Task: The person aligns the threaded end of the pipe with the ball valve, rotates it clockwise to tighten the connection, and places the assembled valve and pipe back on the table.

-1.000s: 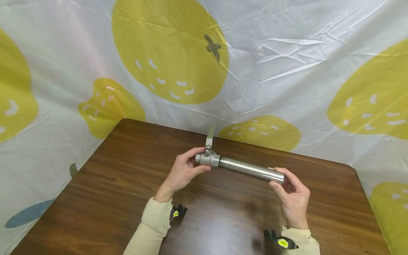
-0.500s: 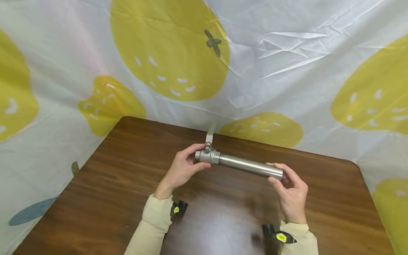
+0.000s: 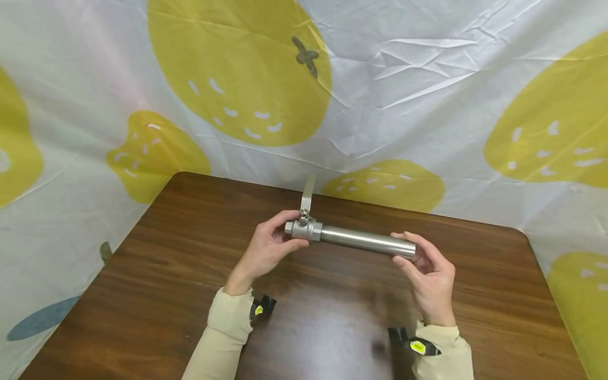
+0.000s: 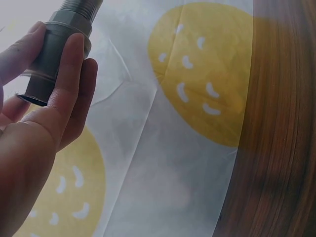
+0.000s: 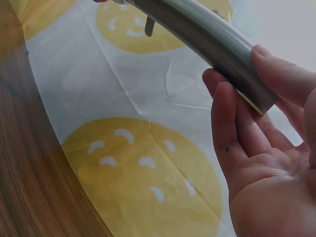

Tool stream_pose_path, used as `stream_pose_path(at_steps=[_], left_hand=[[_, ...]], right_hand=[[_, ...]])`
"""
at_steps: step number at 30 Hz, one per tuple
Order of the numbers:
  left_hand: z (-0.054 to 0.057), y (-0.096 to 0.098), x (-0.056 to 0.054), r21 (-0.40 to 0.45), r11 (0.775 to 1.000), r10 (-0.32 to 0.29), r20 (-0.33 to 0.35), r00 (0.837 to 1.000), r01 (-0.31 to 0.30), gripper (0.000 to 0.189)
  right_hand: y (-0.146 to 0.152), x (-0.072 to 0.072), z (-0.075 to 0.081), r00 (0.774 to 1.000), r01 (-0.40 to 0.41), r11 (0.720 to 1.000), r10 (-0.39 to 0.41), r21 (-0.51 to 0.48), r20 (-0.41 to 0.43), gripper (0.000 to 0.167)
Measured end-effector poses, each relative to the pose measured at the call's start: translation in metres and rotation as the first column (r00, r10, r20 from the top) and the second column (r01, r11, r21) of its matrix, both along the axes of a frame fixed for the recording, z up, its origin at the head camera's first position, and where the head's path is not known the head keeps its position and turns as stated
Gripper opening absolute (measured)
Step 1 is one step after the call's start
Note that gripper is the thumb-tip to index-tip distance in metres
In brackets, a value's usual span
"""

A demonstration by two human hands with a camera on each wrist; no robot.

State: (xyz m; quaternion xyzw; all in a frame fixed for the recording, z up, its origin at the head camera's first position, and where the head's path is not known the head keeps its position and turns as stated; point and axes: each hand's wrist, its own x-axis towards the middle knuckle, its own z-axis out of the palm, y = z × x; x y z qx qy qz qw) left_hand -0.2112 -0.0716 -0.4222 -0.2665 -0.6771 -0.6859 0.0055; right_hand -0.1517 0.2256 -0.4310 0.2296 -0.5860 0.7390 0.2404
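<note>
A silvery ball valve (image 3: 302, 229) with a long flat lever handle (image 3: 307, 196) is joined end to end with a straight metal pipe (image 3: 361, 239). My left hand (image 3: 263, 248) grips the valve body between thumb and fingers, at its free end. The far end of the pipe is pinched by my right hand (image 3: 432, 279), thumb on the near side and fingers behind. Both pieces are held up off the table, nearly level. In the left wrist view, threads (image 4: 81, 7) show beyond the valve's hex collar. The right wrist view shows the smooth pipe (image 5: 217, 42) in my fingers.
A brown wood-grain table (image 3: 157, 295) lies beneath my hands. Behind it and at the sides hangs a whitish cloth (image 3: 404, 105) printed with yellow fruit. Each wrist carries a black strap-on device (image 3: 420, 346) over a beige sleeve.
The valve and pipe have shifted slightly up and left in the head view, both hands with them. The whole view has shifted a little too. Both grips look the same.
</note>
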Motion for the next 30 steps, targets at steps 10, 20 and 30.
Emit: stream_pose_path(at_steps=[10,20,30], left_hand=[[0.0027,-0.0015,0.0013,0.001,1.000,0.007,-0.005,1.000,-0.007,0.051],[0.0034,-0.0033,0.0026,-0.004,1.000,0.005,-0.004,1.000,-0.005,0.050],[0.0034,-0.0029,0.0041,0.004,0.999,-0.050,-0.006,0.999,0.050,0.049]], right_hand=[[-0.0012,0.0006,0.0046,0.999,-0.033,0.999,0.033,0.007,-0.007,0.050],[0.0025,0.0022,0.0057,0.998,-0.067,0.996,0.068,0.053,-0.018,0.051],[0.0061,0.0044,0.0069,0.998,-0.057,0.994,0.058,0.092,-0.008,0.052]])
